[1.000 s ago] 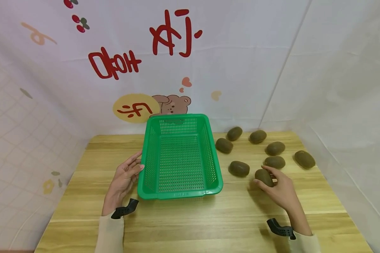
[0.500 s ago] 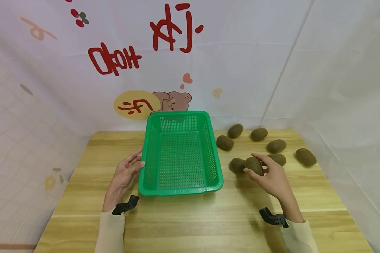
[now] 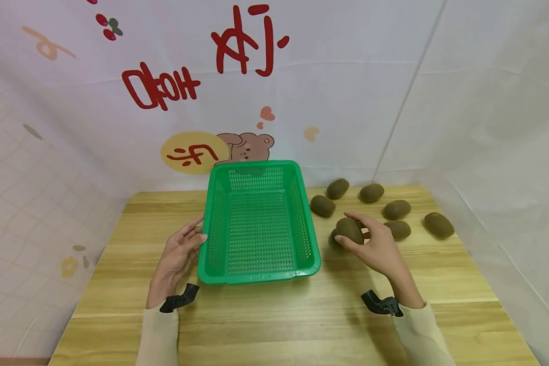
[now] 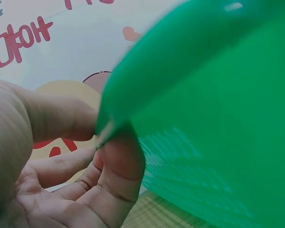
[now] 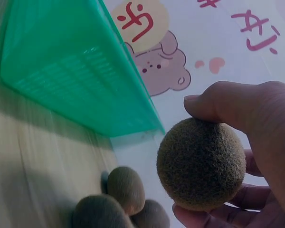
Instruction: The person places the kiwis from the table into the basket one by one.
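Observation:
A green plastic basket (image 3: pixel 262 277) with slotted walls stands on the wooden table, its inside bare. My left hand (image 3: pixel 176 259) holds its left rim; in the left wrist view the thumb and curled fingers (image 4: pixel 121 166) meet at the rim's edge. To the right of the basket, my right hand (image 3: pixel 378 249) grips a brown fuzzy kiwi (image 3: pixel 350 231) between thumb and fingers. The right wrist view shows this kiwi (image 5: pixel 202 164) raised over the table. Partly hidden behind it is another kiwi (image 3: pixel 332 240).
Several more kiwis lie at the table's back right, among them one by the basket (image 3: pixel 323 206) and one far right (image 3: pixel 439 225). A white printed cloth (image 3: pixel 347 101) hangs behind the wooden table (image 3: pixel 279 325) and along both sides.
My right hand has lifted the kiwi and carried it left toward the basket, now overlapping another kiwi in the head view. The left hand and the basket stay in place.

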Demonstrator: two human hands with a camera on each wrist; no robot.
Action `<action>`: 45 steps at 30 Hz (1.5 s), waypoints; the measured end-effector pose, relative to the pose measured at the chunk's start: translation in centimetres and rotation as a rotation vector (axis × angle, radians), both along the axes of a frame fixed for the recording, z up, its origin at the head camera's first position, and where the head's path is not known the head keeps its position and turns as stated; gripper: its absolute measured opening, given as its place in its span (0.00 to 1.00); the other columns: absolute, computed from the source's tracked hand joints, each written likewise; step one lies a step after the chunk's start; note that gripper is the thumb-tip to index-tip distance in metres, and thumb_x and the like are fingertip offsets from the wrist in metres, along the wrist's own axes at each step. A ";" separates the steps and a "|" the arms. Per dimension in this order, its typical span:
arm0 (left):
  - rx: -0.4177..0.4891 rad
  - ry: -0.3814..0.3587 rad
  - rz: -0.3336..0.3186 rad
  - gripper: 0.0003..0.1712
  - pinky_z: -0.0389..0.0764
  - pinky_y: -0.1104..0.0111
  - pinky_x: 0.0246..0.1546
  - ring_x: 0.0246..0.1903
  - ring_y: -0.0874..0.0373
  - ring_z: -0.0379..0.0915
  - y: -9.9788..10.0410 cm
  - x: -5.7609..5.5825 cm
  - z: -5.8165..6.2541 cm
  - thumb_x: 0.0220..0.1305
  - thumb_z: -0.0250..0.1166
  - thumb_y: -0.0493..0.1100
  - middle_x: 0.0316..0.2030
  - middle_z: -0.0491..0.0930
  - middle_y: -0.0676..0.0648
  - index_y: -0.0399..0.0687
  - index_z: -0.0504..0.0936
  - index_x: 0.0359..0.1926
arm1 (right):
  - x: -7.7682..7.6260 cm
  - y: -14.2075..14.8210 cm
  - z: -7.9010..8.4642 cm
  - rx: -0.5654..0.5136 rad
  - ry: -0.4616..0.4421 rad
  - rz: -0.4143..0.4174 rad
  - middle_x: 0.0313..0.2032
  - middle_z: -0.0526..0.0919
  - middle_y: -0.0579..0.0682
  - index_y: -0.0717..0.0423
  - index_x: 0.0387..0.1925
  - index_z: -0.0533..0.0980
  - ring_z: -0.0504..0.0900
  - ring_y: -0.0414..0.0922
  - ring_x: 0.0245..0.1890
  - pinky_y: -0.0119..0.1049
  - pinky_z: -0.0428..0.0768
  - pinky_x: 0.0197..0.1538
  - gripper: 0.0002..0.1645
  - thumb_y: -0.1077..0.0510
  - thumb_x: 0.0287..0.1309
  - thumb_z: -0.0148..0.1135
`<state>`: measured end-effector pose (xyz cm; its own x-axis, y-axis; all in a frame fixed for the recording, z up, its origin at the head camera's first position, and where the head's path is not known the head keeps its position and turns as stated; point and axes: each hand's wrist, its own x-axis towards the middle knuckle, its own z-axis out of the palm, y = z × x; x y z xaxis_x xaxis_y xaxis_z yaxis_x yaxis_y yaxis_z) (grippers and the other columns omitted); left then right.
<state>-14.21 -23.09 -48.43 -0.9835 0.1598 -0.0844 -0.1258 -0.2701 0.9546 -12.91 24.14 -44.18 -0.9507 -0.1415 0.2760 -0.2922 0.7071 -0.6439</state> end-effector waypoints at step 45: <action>0.063 0.021 -0.032 0.42 0.86 0.77 0.39 0.40 0.65 0.82 -0.1 -0.1 -0.1 0.71 0.60 0.27 0.45 0.81 0.51 0.33 0.50 0.80 | -4.9 -9.8 4.2 0.026 -0.029 0.243 0.66 0.78 0.50 0.47 0.70 0.73 0.81 0.50 0.59 0.48 0.85 0.52 0.39 0.43 0.59 0.74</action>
